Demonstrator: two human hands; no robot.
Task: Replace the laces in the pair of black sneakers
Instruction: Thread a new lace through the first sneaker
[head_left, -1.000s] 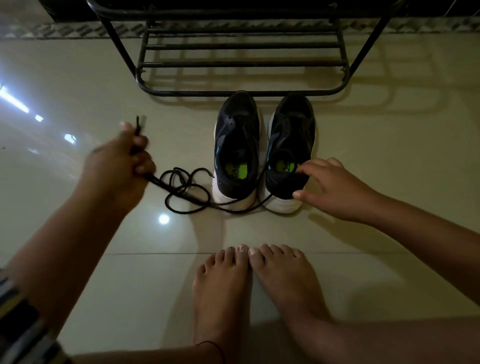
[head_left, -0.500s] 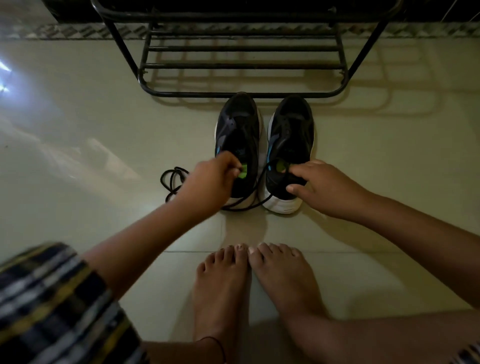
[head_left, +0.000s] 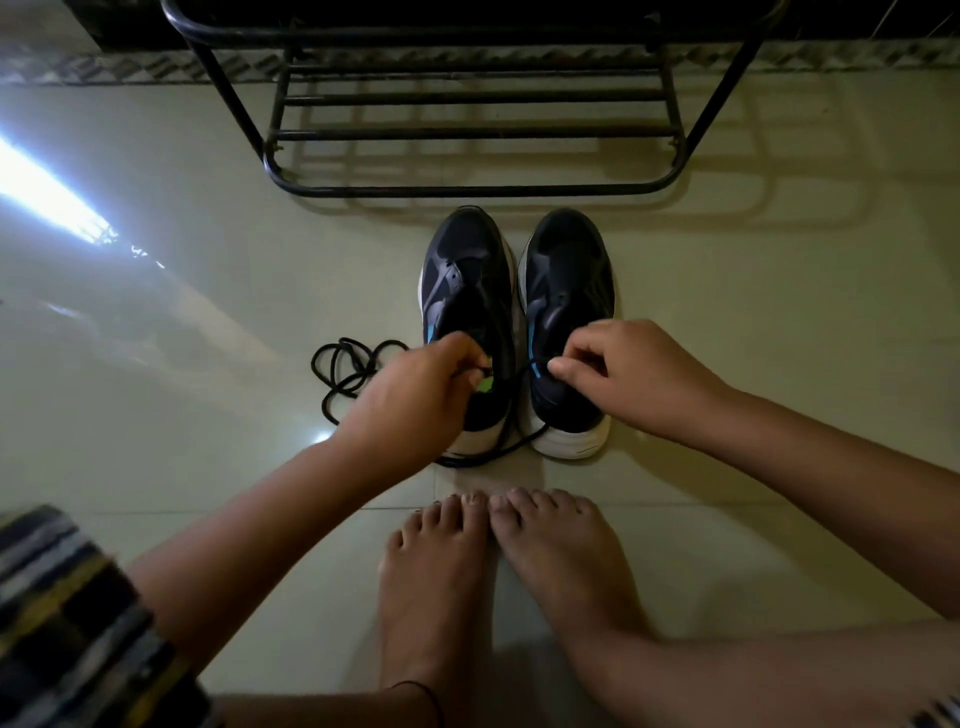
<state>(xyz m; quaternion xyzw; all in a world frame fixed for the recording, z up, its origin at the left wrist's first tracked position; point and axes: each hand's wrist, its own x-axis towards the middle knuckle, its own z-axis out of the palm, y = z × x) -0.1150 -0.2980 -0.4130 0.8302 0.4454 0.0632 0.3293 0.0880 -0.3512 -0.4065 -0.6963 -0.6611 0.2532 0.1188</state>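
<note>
Fingers of both hands curl in pinches: left hand (head_left: 415, 395) holds black lace (head_left: 343, 369) over the left sneaker (head_left: 467, 291), right hand (head_left: 634, 374) pinches lace at the right sneaker (head_left: 569, 291) collar. Sneakers sit side by side, touching, on glossy pale tile floor (head_left: 208, 312); loose lace coils just left. Black tubular metal rack (head_left: 478, 130) stands beyond. Matte black uppers, white soles, no readable writing. Bare feet (head_left: 493, 571) near.

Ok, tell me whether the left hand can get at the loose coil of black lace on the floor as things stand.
Probably yes. The coil of lace lies on open floor just left of the left hand, with nothing between them. But that hand is pinching a lace end over the left sneaker and would have to let go first.
</note>
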